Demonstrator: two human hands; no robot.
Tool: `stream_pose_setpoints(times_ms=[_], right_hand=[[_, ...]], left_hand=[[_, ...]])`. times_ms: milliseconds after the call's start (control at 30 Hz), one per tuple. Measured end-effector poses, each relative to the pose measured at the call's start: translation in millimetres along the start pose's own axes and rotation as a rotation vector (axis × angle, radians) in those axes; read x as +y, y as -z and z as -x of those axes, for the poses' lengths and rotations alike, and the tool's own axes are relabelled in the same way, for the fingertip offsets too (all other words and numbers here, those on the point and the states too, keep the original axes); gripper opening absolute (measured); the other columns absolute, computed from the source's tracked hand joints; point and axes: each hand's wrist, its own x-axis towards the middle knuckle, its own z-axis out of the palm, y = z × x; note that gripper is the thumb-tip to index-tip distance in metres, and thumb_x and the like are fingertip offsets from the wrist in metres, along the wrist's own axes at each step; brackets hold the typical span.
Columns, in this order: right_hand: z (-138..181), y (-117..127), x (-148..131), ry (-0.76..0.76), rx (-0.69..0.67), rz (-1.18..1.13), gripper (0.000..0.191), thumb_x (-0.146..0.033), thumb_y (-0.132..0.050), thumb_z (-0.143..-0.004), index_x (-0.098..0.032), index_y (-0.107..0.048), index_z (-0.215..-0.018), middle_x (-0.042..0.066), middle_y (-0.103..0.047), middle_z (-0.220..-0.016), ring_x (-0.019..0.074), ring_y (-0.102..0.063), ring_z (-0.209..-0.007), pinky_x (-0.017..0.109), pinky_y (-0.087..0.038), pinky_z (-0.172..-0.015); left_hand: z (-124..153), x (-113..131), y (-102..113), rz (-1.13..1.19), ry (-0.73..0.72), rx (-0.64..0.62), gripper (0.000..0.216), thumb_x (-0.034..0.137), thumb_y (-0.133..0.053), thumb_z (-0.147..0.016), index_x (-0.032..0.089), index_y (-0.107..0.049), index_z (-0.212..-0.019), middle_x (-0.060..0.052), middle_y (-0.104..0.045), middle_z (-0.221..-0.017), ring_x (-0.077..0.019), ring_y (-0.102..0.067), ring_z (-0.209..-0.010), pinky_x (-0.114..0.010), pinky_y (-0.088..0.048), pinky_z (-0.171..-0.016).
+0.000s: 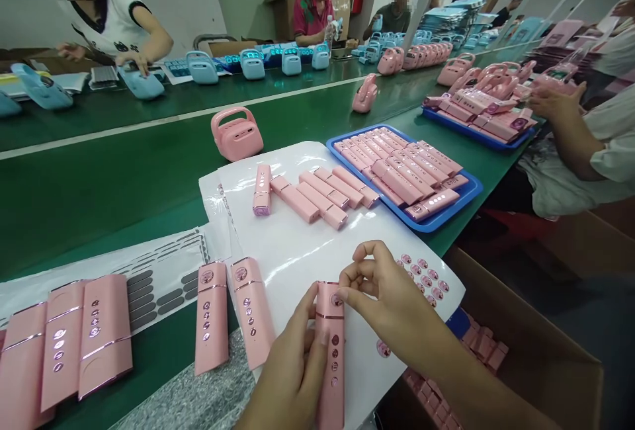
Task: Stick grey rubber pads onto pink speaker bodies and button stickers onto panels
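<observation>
Pink casing (331, 350) in left hand (292, 377) grip; right hand (391, 304) pinching its top; white sheet (297, 251) on green belt (99, 178)

two blue trays (459, 208), two hands (347, 331)

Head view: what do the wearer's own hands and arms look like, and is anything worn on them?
Both are bare: the left hand and right hand show no gloves, rings or finger cots. The right forearm is uncovered up to the picture's edge, with no sleeve, watch or wrist strap showing. Only a short stretch of the left wrist shows, also uncovered. Nails look short and unpainted.
</observation>
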Motion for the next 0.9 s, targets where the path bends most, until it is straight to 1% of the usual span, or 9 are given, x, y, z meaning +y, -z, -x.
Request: stream_pose_setpoints(times_ms=[267, 333, 467, 567, 633, 700, 767, 833, 900], right_hand=[[3, 0, -7, -0.031, 0.003, 0.096, 0.023, -0.014, -0.049, -0.081, -0.024, -0.034, -0.095, -0.003, -0.06, -0.079, 0.0173, -0.06, -0.076, 0.021, -0.039, -0.042], [4, -2, -7, -0.044, 0.016, 0.107, 0.022, -0.014, -0.049, -0.081, -0.024, -0.033, -0.093, -0.002, -0.06, -0.079, 0.0172, -0.06, -0.073, 0.022, -0.039, -0.041], [5, -5, -4, -0.042, 0.063, 0.083, 0.022, -0.015, -0.049, -0.082, -0.025, -0.033, -0.092, -0.005, -0.061, -0.079, 0.0134, -0.057, -0.062, 0.022, -0.038, -0.04], [6, -6, -2, -0.04, 0.08, 0.067, 0.022, -0.015, -0.05, -0.082, -0.025, -0.033, -0.092, -0.006, -0.061, -0.079, 0.0139, -0.058, -0.065, 0.022, -0.04, -0.042], [6, -6, -1, -0.031, 0.08, 0.083, 0.022, -0.015, -0.05, -0.082, -0.025, -0.033, -0.09, -0.006, -0.06, -0.079, 0.015, -0.059, -0.07, 0.024, -0.044, -0.049], [6, -7, 1, -0.018, 0.082, 0.103, 0.022, -0.014, -0.05, -0.081, -0.025, -0.033, -0.09, -0.004, -0.06, -0.08, 0.0157, -0.059, -0.073, 0.028, -0.048, -0.059], [7, -8, 3, 0.0, 0.1, 0.112, 0.022, -0.014, -0.052, -0.081, -0.024, -0.035, -0.092, -0.002, -0.059, -0.082, 0.0166, -0.059, -0.076, 0.031, -0.049, -0.066], [8, -10, 6, 0.013, 0.123, 0.12, 0.022, -0.015, -0.052, -0.081, -0.024, -0.036, -0.092, -0.001, -0.059, -0.083, 0.0174, -0.058, -0.079, 0.032, -0.049, -0.068], [8, -12, 8, 0.014, 0.141, 0.135, 0.02, -0.015, -0.052, -0.081, -0.024, -0.036, -0.089, -0.001, -0.058, -0.082, 0.0173, -0.058, -0.078, 0.031, -0.047, -0.065]], left_hand=[[0, -2, -2, 0.027, -0.026, 0.024, 0.062, 0.051, -0.04, -0.085, 0.021, -0.028, -0.138, -0.01, -0.048, -0.134, -0.0251, -0.039, -0.126, -0.035, -0.035, -0.097], [0, -3, -3, 0.035, -0.039, 0.03, 0.061, 0.051, -0.04, -0.085, 0.021, -0.029, -0.138, -0.009, -0.048, -0.134, -0.0252, -0.041, -0.124, -0.035, -0.036, -0.097], [-1, -3, -2, 0.052, -0.019, 0.003, 0.062, 0.052, -0.039, -0.086, 0.022, -0.026, -0.139, -0.01, -0.058, -0.122, -0.0258, -0.053, -0.11, -0.037, -0.041, -0.089], [-1, -4, -1, 0.044, -0.006, -0.027, 0.064, 0.052, -0.037, -0.086, 0.022, -0.023, -0.14, -0.011, -0.061, -0.116, -0.0247, -0.058, -0.098, -0.038, -0.042, -0.085], [-1, -5, -1, 0.043, -0.011, -0.027, 0.063, 0.052, -0.038, -0.086, 0.022, -0.023, -0.14, -0.011, -0.058, -0.12, -0.0246, -0.056, -0.102, -0.037, -0.042, -0.086], [-1, -6, -1, 0.042, -0.02, -0.012, 0.062, 0.051, -0.039, -0.086, 0.022, -0.025, -0.14, -0.01, -0.055, -0.125, -0.0253, -0.051, -0.112, -0.036, -0.04, -0.089], [-1, -6, -2, 0.049, -0.027, 0.005, 0.061, 0.05, -0.04, -0.086, 0.023, -0.028, -0.139, -0.009, -0.053, -0.128, -0.0259, -0.046, -0.118, -0.035, -0.04, -0.091], [-1, -7, -2, 0.06, -0.037, 0.014, 0.06, 0.05, -0.041, -0.086, 0.023, -0.03, -0.138, -0.009, -0.052, -0.129, -0.026, -0.045, -0.12, -0.035, -0.04, -0.091], [-1, -6, -1, 0.051, -0.047, 0.015, 0.06, 0.049, -0.041, -0.086, 0.023, -0.03, -0.138, -0.009, -0.052, -0.13, -0.0254, -0.046, -0.119, -0.035, -0.039, -0.094]])
